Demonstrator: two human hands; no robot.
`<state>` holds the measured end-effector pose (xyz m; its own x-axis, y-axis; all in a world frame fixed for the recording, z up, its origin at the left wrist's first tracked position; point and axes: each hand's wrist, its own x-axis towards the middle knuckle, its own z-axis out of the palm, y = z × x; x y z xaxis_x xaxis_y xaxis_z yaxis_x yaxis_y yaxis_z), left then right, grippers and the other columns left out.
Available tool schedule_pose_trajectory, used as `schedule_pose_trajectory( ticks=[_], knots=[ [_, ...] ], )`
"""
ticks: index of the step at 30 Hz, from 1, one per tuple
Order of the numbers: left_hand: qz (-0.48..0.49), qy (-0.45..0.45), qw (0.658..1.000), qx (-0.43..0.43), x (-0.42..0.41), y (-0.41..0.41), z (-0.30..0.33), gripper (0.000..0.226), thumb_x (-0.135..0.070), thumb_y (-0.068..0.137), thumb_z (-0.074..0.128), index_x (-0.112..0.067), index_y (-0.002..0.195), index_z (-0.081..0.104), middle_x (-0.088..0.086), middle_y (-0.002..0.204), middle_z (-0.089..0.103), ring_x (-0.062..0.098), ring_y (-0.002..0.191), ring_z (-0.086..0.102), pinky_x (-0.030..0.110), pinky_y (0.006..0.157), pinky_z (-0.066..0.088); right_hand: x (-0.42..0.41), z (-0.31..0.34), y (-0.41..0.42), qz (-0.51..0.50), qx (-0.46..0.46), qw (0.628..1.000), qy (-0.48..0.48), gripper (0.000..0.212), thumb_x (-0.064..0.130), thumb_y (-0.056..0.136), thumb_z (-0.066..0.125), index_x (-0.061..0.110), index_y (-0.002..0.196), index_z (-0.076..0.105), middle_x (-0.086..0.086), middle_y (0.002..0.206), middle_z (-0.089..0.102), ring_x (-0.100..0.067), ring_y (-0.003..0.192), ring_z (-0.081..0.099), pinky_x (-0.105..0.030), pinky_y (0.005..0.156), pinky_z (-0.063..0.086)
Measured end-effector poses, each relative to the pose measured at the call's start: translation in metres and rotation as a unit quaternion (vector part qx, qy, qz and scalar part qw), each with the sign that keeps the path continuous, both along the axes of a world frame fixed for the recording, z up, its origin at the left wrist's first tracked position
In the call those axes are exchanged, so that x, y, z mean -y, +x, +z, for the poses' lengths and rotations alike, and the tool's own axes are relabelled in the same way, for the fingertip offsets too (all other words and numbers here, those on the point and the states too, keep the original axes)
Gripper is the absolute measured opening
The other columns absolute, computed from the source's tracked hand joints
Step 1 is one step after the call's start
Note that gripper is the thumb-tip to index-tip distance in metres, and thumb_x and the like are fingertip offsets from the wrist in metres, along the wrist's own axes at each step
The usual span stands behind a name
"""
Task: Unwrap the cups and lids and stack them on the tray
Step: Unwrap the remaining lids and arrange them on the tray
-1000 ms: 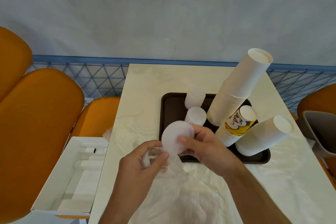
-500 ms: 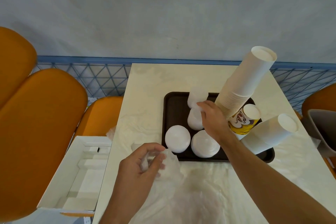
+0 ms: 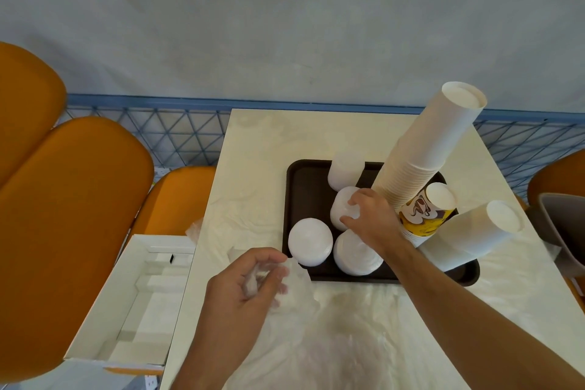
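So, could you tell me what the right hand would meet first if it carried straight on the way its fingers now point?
The right hand already grips the middle lid stack. Pointing away and leftward, it would probably meet the far lid stack next, though depth is unclear.

To your left sit orange chairs (image 3: 72, 215), and near them an open white box (image 3: 139, 301) touches the cream table (image 3: 253, 149) — a blue mesh fence (image 3: 177, 133) runs behind, and a grey bin (image 3: 563, 225) stands far right.

four lid stacks (image 3: 310, 245), three cup stacks (image 3: 424, 161)
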<state>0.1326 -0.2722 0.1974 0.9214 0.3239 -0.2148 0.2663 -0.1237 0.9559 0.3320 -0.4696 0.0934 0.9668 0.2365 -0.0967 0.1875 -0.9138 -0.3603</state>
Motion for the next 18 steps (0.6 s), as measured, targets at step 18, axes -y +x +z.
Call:
schedule_pose_trajectory(
  ticks=[18],
  knots=[
    [0.006,-0.037,0.999,0.030,-0.002,0.010,0.004,0.036,0.013,0.093,0.053,-0.018,0.096,0.070,-0.008,0.097,0.071,0.021,0.078,0.073,0.030,0.065,0.060,-0.009,0.047,-0.034,-0.060,-0.038,0.970,0.231,0.020,0.024,0.096,0.067,0.024,0.115,0.070,0.008,0.110,0.072,-0.008,0.092,0.068,-0.022,0.074,0.050]
  ],
)
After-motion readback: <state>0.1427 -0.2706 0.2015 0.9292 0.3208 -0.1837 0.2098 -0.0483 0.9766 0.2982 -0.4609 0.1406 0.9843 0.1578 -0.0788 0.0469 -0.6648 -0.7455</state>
